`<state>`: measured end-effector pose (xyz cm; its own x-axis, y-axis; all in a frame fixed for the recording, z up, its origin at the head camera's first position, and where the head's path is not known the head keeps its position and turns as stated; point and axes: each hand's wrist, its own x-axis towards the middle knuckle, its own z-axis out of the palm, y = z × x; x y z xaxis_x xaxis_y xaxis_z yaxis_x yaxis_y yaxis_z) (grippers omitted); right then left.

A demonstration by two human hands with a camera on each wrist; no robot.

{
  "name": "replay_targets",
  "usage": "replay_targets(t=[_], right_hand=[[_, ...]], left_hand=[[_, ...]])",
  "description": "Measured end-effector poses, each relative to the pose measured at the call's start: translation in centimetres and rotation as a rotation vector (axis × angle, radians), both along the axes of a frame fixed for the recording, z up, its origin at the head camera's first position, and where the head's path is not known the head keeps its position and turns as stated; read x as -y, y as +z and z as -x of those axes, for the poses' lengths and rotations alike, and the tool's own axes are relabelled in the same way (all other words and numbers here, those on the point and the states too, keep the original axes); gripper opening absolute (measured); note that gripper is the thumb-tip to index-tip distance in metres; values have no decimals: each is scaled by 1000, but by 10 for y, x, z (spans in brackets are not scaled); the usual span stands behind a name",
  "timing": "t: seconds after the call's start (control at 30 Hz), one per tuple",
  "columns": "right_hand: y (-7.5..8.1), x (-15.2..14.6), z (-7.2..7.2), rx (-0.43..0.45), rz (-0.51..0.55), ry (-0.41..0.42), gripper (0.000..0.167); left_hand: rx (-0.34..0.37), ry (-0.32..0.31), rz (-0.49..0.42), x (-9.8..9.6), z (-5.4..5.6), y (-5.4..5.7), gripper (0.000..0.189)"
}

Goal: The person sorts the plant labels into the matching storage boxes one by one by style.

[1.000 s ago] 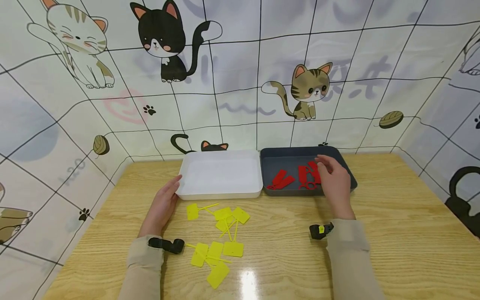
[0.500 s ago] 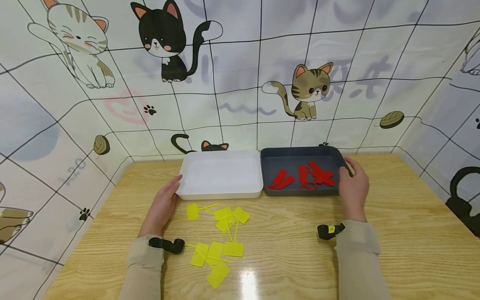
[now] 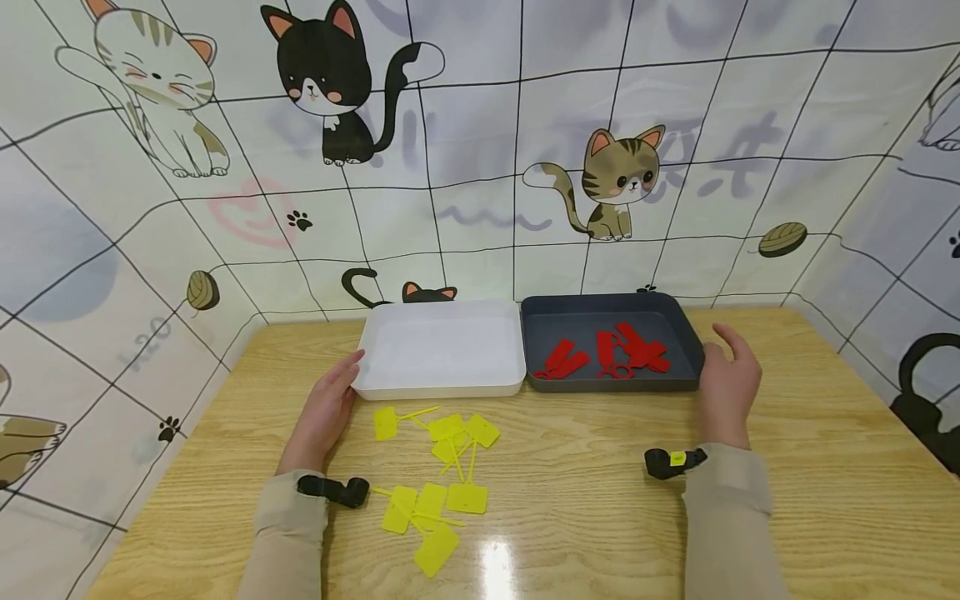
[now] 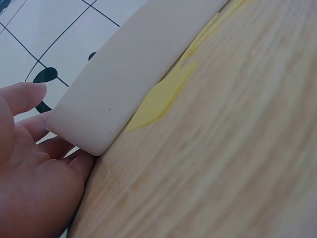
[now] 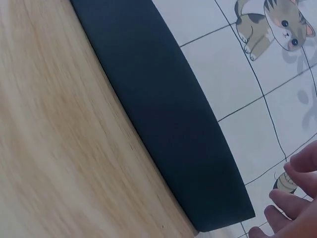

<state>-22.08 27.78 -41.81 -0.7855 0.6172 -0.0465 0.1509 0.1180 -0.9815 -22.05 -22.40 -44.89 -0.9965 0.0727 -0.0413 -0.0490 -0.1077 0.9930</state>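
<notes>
A white tray (image 3: 442,346) stands at the back of the table, and my left hand (image 3: 324,408) rests against its left end. In the left wrist view, the fingers (image 4: 37,124) lie along the tray's end wall with the thumb raised off it. Directly to the right is a dark grey tray (image 3: 585,314) with several flat red tags (image 3: 641,350), some with rings. My right hand (image 3: 729,387) is beside that tray's right end, holding nothing, fingers loosely bent. A narrow gap shows between fingers and tray end in the right wrist view; whether any part touches is unclear.
Several yellow tags (image 3: 467,498) with thin stems lie scattered on the wooden table (image 3: 570,492) before the white tray. Behind the trays rises a wall covering (image 3: 480,167) printed with cats. Each wrist carries a black strapped camera (image 3: 341,492).
My right hand has moved right, from over the red tags in the grey tray to outside its right end. The left hand, trays and yellow tags look unmoved.
</notes>
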Motion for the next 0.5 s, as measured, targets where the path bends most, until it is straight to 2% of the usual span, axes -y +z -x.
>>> replay_targets(t=[0.13,0.2,0.4,0.5], right_hand=[[-3,-1,-1,-53,185,53,41],[-5,-1,-1,-59,237,86,43],[-10,-2,-1,-41,240,138,47],[-12,-4,-1,-56,279,159,48]], left_hand=[[7,2,12,-1,-2,2,47],[9,2,8,-1,-2,3,47],[-1,6,-10,0,-1,1,47],[3,22,-8,1,1,-3,47]])
